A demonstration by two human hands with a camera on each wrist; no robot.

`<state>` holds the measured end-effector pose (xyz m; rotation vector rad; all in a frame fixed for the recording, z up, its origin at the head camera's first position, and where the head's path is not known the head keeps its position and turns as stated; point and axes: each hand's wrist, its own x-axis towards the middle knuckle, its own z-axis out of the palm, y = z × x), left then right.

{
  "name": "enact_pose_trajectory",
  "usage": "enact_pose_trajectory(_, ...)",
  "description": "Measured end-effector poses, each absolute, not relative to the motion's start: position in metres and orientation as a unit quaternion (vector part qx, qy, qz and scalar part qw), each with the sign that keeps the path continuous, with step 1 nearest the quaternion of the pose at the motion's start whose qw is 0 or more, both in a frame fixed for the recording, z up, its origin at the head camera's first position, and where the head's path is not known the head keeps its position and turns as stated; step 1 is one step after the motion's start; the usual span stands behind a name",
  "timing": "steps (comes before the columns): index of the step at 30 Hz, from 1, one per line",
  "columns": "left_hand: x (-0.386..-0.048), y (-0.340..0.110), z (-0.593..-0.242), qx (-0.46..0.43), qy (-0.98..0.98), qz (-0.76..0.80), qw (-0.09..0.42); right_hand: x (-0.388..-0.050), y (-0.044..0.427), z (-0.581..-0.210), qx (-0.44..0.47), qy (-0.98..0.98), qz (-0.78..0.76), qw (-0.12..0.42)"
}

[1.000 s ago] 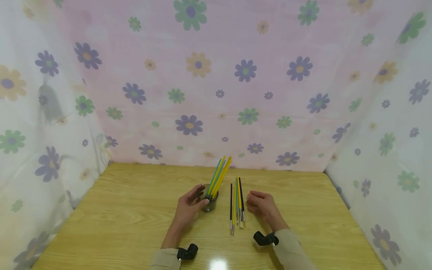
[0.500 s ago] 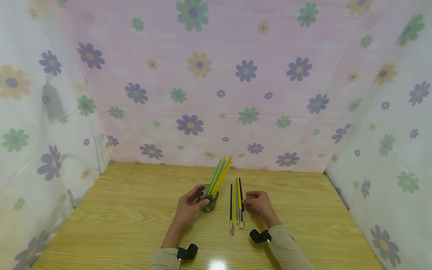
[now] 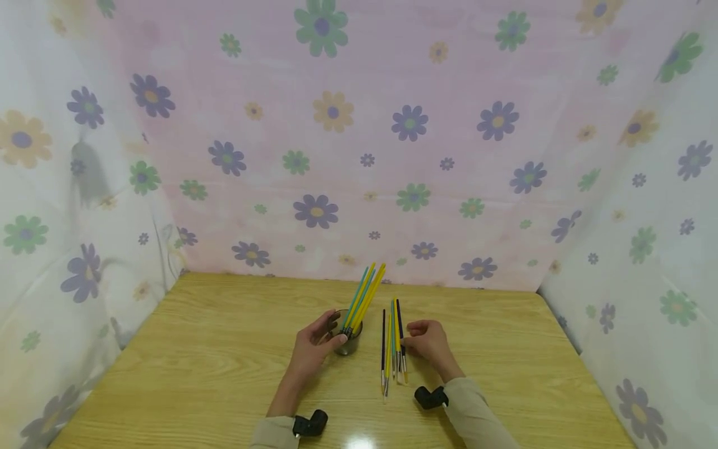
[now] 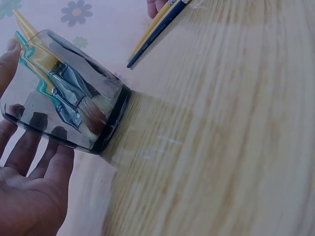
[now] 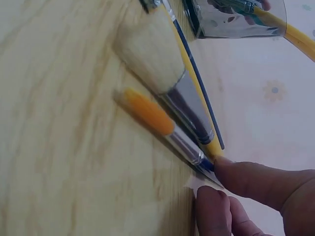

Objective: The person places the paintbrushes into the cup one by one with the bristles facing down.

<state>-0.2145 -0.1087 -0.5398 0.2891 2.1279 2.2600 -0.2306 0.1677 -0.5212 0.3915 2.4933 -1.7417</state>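
My left hand (image 3: 305,355) grips a smoky clear glass (image 4: 110,73), thumb on one side and fingers round the other. Several yellow and teal paintbrushes (image 3: 367,299) stand in it bristles down, leaning right. To the right of the glass several loose paintbrushes (image 3: 388,349) lie on the table, bristles toward me. At the right edge of that row, my right hand (image 3: 434,346) pinches the dark blue paintbrush (image 5: 179,142) by its handle near the ferrule; its bristles are orange. Beside it lies a wide paintbrush (image 5: 155,54) with pale bristles.
The wooden table (image 3: 224,355) reaches back to a flowered pink cloth (image 3: 370,125). More flowered cloth (image 3: 645,299) hangs along both sides. Black wrist cameras (image 3: 430,397) sit at both sleeves.
My right hand has moved left to the outermost dark paintbrush, and its thumb and fingers have closed on it. The left hand and the glass have stayed in place.
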Motion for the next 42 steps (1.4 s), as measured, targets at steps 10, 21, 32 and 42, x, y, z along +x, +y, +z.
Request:
enact_pose_trajectory(10, -0.215, -0.109, -0.538, 0.09, 0.682, 0.726, 0.017, -0.23, 0.171, -0.519, 0.132, 0.794, -0.593, 0.038)
enact_pose_trajectory(21, -0.217, -0.11, -0.539, 0.087, 0.685, 0.723, 0.016, -0.232, 0.174, -0.522, 0.127, 0.792, -0.597, 0.03)
enact_pose_trajectory(32, -0.217, -0.109, -0.54, 0.091, 0.681, 0.726, 0.019, -0.235, 0.169, -0.527, 0.105, 0.83, -0.547, -0.003)
enact_pose_trajectory(42, -0.218, -0.11, -0.54, 0.092, 0.672, 0.734, 0.024, -0.238, 0.165, -0.525, 0.091, 0.834, -0.543, -0.008)
